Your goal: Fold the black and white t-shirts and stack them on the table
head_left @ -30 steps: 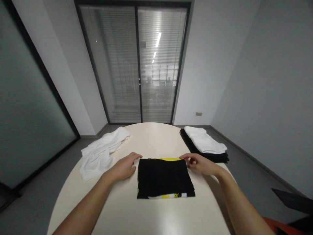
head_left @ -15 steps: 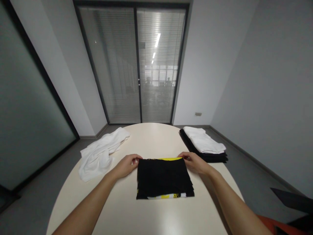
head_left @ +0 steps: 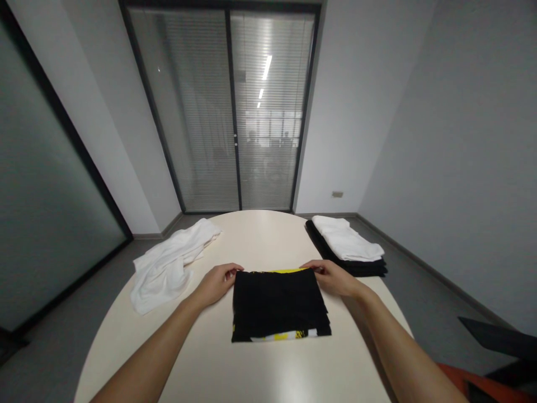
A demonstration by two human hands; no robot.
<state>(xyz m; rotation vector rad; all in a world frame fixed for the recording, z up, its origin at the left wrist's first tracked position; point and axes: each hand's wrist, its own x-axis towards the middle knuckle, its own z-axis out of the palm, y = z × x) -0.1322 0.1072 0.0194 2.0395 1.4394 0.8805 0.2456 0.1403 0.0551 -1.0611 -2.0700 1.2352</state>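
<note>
A black garment (head_left: 279,302), by its look a T-shirt, lies folded into a rectangle in front of me. Yellow shows along its far edge, and a strip of yellow and white print peeks out at the near edge. At the far left corner my left hand (head_left: 218,284) is closed, its fingertips pinching the cloth. My right hand (head_left: 335,277) grips the far right corner in the same way, thumb tucked below the fingers. Layered folds are visible down the garment's right side.
A crumpled white garment (head_left: 168,266) rests on the left of the round pale table (head_left: 260,238). At the far right is a stack of folded black clothes (head_left: 363,268) with a folded white one (head_left: 348,238) on top. An orange and black chair (head_left: 470,383) stands at lower right.
The right hand's fingers reach slightly farther inward along the far edge, and less yellow shows there. The whole view has shifted a little.
</note>
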